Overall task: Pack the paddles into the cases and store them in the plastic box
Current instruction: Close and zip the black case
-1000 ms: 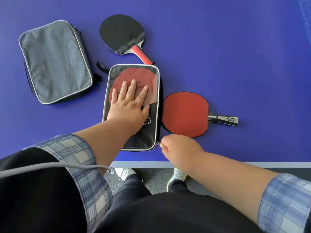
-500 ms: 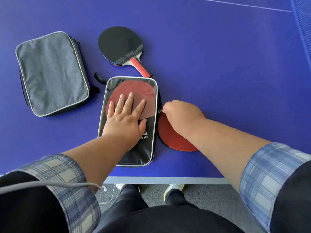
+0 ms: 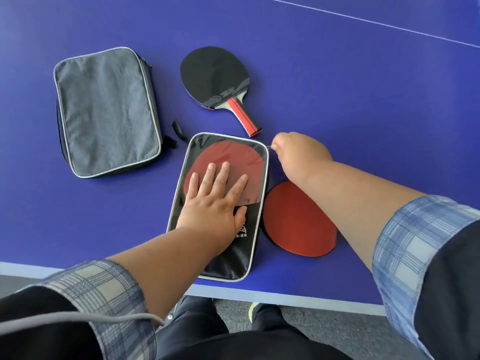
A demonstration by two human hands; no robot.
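Since a second ago the right hand (image 3: 298, 154) pinches the zipper pull (image 3: 270, 147) up to the black case (image 3: 220, 203)'s far right corner. Left hand (image 3: 215, 201) presses flat, fingers straight, on the case; remaining seam runs leftward, beyond its fingertips.

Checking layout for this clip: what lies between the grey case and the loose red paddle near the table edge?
In the head view, the black case with a window, a red paddle inside, lies between the grey case and the loose red paddle; the left hand presses on it.
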